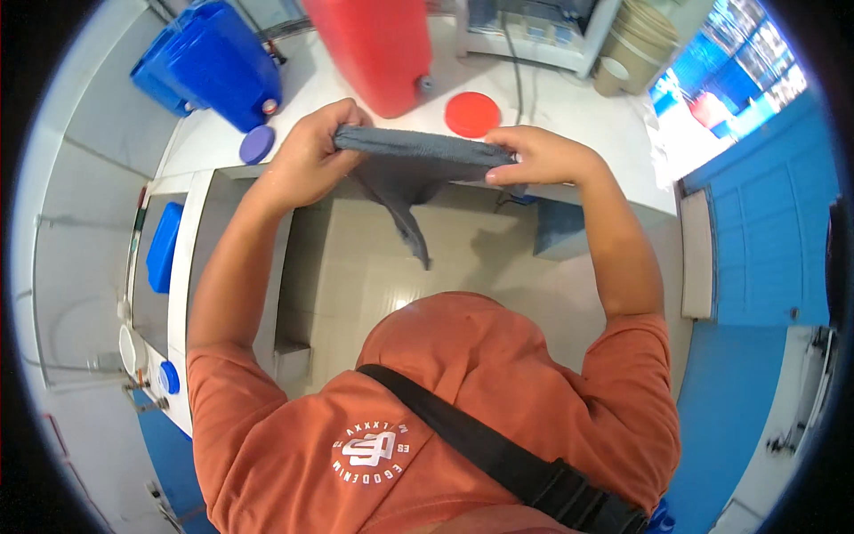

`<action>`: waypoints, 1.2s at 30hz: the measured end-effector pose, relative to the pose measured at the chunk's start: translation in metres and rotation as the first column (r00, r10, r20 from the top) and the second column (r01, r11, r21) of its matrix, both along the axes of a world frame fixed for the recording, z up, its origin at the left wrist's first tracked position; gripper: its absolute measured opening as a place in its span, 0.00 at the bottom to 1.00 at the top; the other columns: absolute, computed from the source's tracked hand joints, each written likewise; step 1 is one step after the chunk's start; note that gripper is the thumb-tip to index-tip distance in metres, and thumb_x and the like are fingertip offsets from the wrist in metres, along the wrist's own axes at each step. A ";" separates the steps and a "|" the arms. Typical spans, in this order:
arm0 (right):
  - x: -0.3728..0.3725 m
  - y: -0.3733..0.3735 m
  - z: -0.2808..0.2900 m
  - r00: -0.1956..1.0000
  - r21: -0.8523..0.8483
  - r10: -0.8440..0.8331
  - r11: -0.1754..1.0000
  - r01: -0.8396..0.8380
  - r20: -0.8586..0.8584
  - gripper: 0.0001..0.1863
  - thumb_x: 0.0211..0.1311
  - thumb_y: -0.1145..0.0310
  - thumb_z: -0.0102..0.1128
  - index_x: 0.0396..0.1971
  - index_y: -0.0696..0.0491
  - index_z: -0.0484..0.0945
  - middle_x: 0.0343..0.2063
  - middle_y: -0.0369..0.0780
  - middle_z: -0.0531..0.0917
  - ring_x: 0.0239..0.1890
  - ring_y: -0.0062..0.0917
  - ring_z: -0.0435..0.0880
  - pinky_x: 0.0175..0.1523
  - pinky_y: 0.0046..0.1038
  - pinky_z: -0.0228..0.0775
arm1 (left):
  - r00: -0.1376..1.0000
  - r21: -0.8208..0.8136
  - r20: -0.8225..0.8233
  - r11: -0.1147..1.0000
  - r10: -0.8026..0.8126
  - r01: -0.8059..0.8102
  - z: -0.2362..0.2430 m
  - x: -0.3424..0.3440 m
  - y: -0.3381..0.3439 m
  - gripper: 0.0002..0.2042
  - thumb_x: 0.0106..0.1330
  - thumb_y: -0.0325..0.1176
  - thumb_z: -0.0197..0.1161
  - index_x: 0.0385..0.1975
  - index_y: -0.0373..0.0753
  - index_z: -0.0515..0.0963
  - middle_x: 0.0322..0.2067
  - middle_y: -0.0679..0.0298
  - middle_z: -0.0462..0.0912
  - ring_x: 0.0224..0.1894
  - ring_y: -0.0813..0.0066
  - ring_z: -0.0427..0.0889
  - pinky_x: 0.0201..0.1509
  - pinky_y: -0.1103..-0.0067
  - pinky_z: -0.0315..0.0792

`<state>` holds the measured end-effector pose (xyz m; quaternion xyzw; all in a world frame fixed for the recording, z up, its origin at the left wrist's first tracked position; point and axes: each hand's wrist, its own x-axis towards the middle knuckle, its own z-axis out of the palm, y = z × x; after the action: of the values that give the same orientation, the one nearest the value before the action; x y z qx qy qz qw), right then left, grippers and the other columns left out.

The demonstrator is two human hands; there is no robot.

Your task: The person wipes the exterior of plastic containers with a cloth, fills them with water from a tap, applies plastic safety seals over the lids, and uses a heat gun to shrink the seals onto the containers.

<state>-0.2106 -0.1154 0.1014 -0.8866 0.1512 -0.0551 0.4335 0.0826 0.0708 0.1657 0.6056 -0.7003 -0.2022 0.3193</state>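
A dark grey cloth (418, 149) is stretched between my two hands in front of me, above the near edge of the white counter (551, 98). Its upper edge is folded and taut, and a loose corner hangs toward the floor. At the left end, my left hand (313, 158) pinches the cloth with thumb and fingers. My right hand (544, 157) grips the other end. Just beyond the cloth, a flat red lid (472, 114) lies on the counter, close to my right hand. A purple lid (257, 144) rests near my left hand.
A red jug (378, 53) stands at the back, with blue jugs (222, 67) to its left. A white-framed cabinet (525, 49), a cup (611, 76) and a beige bucket (639, 44) are back right. A blue container (165, 247) sits at left; a blue door (769, 214) at right.
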 end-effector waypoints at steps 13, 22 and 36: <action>-0.084 0.077 -0.007 0.803 0.116 -0.454 0.887 0.446 0.387 0.23 0.66 0.59 0.65 0.55 0.56 0.74 0.45 0.44 0.83 0.47 0.34 0.82 0.54 0.33 0.74 | 0.871 -0.539 -0.170 0.784 -0.461 0.309 -0.037 -0.210 -0.078 0.22 0.58 0.32 0.76 0.48 0.37 0.72 0.48 0.64 0.77 0.52 0.76 0.74 0.54 0.73 0.71; -0.148 0.056 0.080 0.327 0.299 -0.554 0.756 0.582 0.765 0.13 0.66 0.63 0.65 0.41 0.59 0.82 0.25 0.38 0.85 0.23 0.27 0.84 0.29 0.32 0.75 | 0.677 0.298 -0.648 0.702 -0.349 0.647 -0.174 -0.272 -0.094 0.16 0.66 0.36 0.71 0.47 0.36 0.76 0.44 0.60 0.84 0.55 0.68 0.81 0.57 0.73 0.75; -0.236 0.053 -0.009 0.961 -0.583 -0.253 0.800 0.142 -0.113 0.13 0.51 0.73 0.64 0.39 0.53 0.85 0.46 0.48 0.80 0.48 0.42 0.81 0.52 0.43 0.73 | 0.314 0.515 -0.837 0.450 0.448 0.730 -0.181 -0.323 -0.084 0.50 0.60 0.82 0.38 0.61 0.38 0.69 0.49 0.54 0.80 0.36 0.69 0.83 0.38 0.74 0.83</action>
<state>-0.4470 -0.0621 0.0924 -0.9558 0.2595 -0.0601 0.1246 -0.2404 -0.0131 -0.0148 0.3492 -0.2206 -0.8698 0.2700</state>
